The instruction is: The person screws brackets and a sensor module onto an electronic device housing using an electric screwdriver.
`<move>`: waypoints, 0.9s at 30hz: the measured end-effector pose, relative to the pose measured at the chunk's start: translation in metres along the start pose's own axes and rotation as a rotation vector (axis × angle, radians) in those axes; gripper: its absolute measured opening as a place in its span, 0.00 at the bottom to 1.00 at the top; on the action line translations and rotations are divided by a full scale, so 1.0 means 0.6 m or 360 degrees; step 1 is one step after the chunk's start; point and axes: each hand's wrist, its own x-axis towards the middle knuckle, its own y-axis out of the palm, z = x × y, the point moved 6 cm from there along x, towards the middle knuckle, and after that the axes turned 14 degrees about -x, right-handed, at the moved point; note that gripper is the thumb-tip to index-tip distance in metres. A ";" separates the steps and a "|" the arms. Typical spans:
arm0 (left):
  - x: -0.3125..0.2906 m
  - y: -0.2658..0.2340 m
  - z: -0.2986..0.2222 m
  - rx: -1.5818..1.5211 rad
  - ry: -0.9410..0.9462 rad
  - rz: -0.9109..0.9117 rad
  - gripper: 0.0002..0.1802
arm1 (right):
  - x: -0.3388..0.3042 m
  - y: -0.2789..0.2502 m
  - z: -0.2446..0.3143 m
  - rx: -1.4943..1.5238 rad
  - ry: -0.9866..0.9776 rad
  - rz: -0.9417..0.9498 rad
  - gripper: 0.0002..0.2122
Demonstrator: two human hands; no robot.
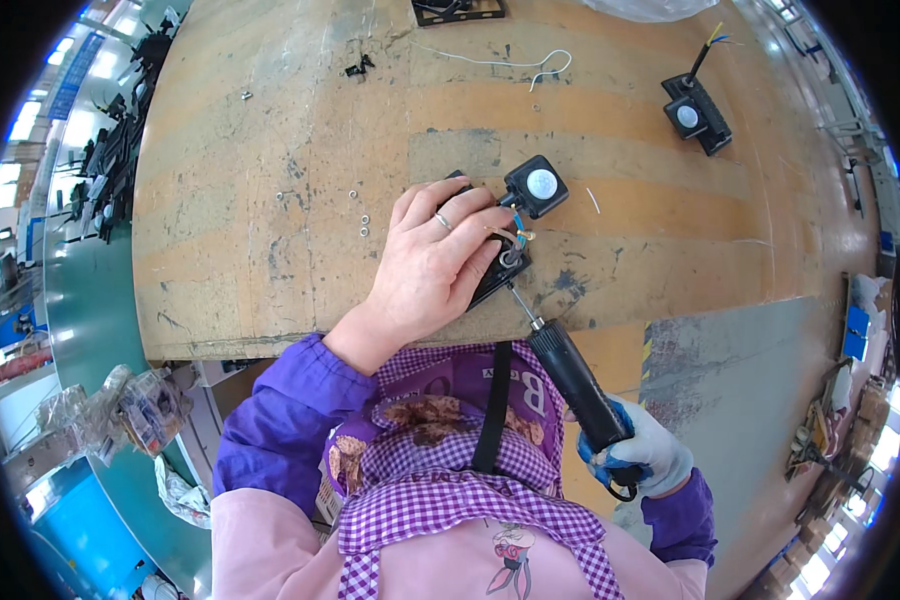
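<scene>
Toward the near side of the worktable: holding a black housing under the left hand, clasping a black screwdriver in the gloved right hand; judged part-assembled, with sensor head seemingly attached, wires exposed.

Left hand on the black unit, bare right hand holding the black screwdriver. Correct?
Not quite: the right hand isn't bare; the head view shows it in a white-and-blue glove. The rest stands: left hand on the black unit, right hand holding the black screwdriver.
</scene>
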 end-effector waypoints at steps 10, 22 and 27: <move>0.002 0.001 0.003 -0.0027 0.0035 -0.0021 0.17 | 0.001 -0.001 -0.001 -0.0001 -0.0010 0.0041 0.30; 0.000 0.002 0.005 -0.0018 0.0041 -0.0007 0.14 | 0.011 0.004 -0.001 -0.0243 0.0030 -0.0153 0.28; -0.001 0.001 0.004 -0.0012 0.0045 -0.0008 0.14 | 0.004 0.020 0.000 0.0022 0.0004 -0.0016 0.28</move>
